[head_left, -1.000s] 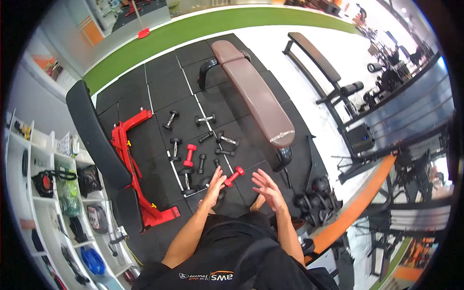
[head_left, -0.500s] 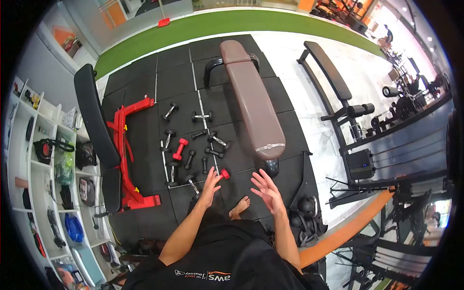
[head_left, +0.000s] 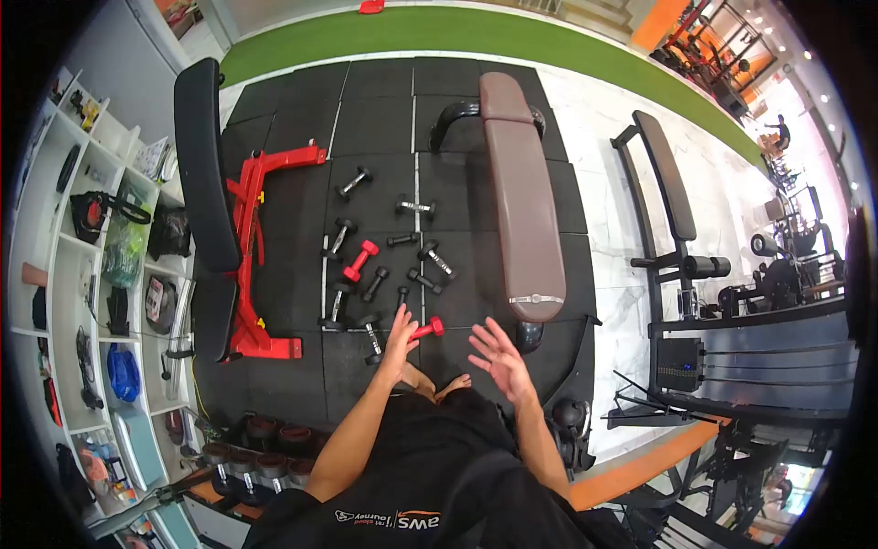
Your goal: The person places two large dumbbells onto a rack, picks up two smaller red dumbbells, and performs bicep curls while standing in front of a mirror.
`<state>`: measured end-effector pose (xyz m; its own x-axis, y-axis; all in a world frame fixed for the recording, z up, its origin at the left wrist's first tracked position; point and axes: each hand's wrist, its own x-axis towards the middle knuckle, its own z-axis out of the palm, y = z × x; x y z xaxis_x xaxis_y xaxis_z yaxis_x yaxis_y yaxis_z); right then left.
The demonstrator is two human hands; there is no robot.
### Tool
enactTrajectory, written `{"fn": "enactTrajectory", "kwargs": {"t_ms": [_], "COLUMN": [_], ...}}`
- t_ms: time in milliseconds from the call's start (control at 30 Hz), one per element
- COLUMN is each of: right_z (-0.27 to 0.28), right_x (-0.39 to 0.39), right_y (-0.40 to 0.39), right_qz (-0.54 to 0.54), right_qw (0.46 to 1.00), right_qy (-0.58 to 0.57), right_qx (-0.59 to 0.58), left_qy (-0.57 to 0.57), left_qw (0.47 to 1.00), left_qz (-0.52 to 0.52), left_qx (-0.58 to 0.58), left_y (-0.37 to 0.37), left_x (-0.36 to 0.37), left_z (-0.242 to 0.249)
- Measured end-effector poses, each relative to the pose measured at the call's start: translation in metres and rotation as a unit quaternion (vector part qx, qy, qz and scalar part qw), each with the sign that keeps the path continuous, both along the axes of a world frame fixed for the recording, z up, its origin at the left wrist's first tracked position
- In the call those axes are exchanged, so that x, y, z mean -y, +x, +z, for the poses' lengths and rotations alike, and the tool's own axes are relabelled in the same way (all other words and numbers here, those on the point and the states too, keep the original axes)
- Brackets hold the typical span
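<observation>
My left hand (head_left: 397,346) is held in the air with its fingers stretched and apart, holding nothing. In view it overlaps one end of a red dumbbell (head_left: 428,328) lying on the floor behind it. To the right, my right hand (head_left: 503,360) is raised too, open, palm turned inward, nothing in it. Ahead of the hands, several dumbbells lie scattered on the black mats, among them another red dumbbell (head_left: 361,261), a black dumbbell with a metal handle (head_left: 437,259) and a similar one (head_left: 372,339) left of my left hand. Bare feet (head_left: 455,384) show between my arms.
A brown padded bench (head_left: 523,201) stands ahead right, and a black bench on a red frame (head_left: 261,238) at left. White shelves (head_left: 69,320) line the left side. Kettlebells (head_left: 572,416) sit near my right arm; a dumbbell rack (head_left: 242,471) is lower left.
The view has swung left, so the benches and dumbbells appear shifted right and the dumbbell rack now shows lower left. Both hands stay raised and open.
</observation>
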<state>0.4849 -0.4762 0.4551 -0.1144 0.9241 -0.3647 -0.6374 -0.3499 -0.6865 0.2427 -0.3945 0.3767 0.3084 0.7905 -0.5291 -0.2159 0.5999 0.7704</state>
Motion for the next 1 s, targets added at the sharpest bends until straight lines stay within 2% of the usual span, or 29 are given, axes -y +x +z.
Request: {"fn": "enactTrajectory", "kwargs": {"t_ms": [200, 467, 767, 867, 1000], "right_z": [0.002, -0.008, -0.021, -0.032, -0.039], "right_x": [-0.041, -0.094, -0.211, -0.249, -0.286], "right_y": [-0.016, -0.006, 0.039, 0.055, 0.069], "right_qz": [0.009, 0.095, 0.225, 0.253, 0.279], "right_qw": [1.000, 0.995, 0.974, 0.966, 0.957], "right_qy": [-0.005, -0.023, -0.035, -0.047, -0.075], "right_qx": [0.014, 0.020, 0.011, 0.014, 0.040], "left_qy": [-0.023, -0.054, -0.079, -0.086, -0.063], "left_qw": [0.999, 0.987, 0.963, 0.955, 0.947], "left_qz": [0.047, 0.149, 0.258, 0.284, 0.316], "left_qx": [-0.006, -0.017, -0.018, -0.013, -0.005], "left_y": [-0.025, -0.035, 0.015, 0.038, 0.056], "left_x": [-0.012, -0.024, -0.080, -0.099, -0.106], "left_z": [-0.001, -0.013, -0.021, -0.006, -0.019]}}
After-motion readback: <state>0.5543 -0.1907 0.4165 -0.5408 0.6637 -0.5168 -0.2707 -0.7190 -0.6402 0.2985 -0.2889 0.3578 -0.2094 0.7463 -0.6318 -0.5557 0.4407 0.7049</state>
